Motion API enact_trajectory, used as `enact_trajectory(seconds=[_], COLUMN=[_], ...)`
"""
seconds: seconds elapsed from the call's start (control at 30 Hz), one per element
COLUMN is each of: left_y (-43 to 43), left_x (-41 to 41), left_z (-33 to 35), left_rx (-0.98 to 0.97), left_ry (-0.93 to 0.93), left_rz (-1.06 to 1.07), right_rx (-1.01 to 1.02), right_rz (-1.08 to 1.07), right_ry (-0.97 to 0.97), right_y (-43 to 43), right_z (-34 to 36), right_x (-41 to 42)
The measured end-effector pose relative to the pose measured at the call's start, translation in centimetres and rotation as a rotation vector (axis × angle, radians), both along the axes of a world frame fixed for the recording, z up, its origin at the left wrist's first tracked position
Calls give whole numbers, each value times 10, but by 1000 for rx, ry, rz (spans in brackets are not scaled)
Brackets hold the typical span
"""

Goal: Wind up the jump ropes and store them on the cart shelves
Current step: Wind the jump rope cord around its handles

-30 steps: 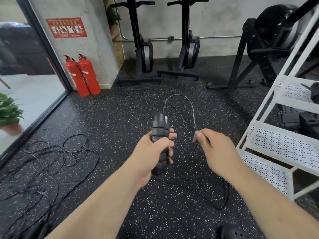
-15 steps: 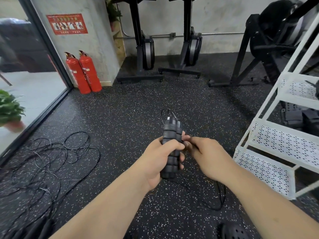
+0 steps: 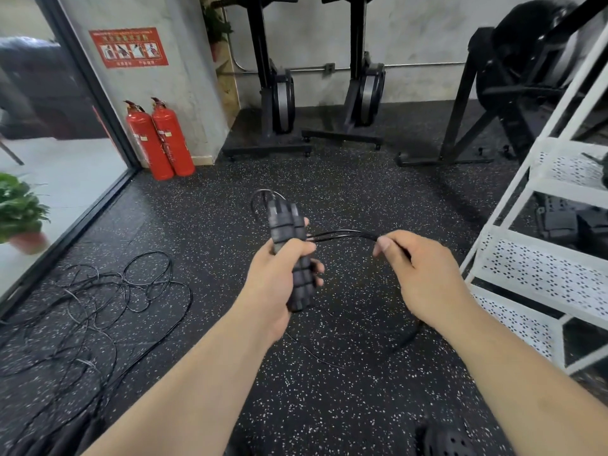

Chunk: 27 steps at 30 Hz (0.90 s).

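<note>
While left hand (image 3: 273, 284) grips handles (image 3: 285, 225), cart shelf (image 3: 566, 167) holds something dark (image 3: 604, 174).

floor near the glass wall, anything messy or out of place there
Yes. A heap of black jump ropes sprawls on the floor by the glass, loose and tangled together, not wound or on the white cart shelves. The left hand grips one rope's handles while the right hand pinches its cord.

We cannot identify the dark perforated object (image 3: 442, 443) cut by the bottom edge. The cart (image 3: 526, 268) runs off the right edge. The left hand (image 3: 273, 284) covers the middle of the handles (image 3: 283, 222); the cord (image 3: 342, 234) is hidden inside the right hand (image 3: 424, 281).
</note>
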<state>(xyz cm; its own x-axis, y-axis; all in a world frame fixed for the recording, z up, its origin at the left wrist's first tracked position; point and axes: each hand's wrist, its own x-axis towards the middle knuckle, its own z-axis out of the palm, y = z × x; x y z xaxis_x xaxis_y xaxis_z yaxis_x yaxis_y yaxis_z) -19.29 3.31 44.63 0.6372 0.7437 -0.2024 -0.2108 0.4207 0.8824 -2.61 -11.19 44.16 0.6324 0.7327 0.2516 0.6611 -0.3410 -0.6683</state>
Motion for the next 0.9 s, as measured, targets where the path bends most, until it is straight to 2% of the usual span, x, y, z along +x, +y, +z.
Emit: enact_trajectory(seconds=[0.2,0.27,0.4,0.53,0.67,0.8,0.9], left_y=[-41,-43,-29,4,10,-15,-35], left_x=[8,10,9,0,-3,4,6], left_z=[-10,-13,-9,0,-2,-8,-11], left_rx=[22,29,42,27,1,-64,-115], left_ry=[35,82,56,23,61,91,53], left_rz=[-292,-303,-290,-116,-10,-127,-266], right_rx=[-178,-211,-240,-264,-234,-141,-192], right_rz=[72,95,155,149,105,88,97], right_ry=[-3,-3,-18,3,-69,-57,-123], right_y=[12,14,9,-3,-8,1,9], right_z=[-17,-18,-12,2,3,-3,-16], right_x=[-25,-25,-12,15,16,-1,-12])
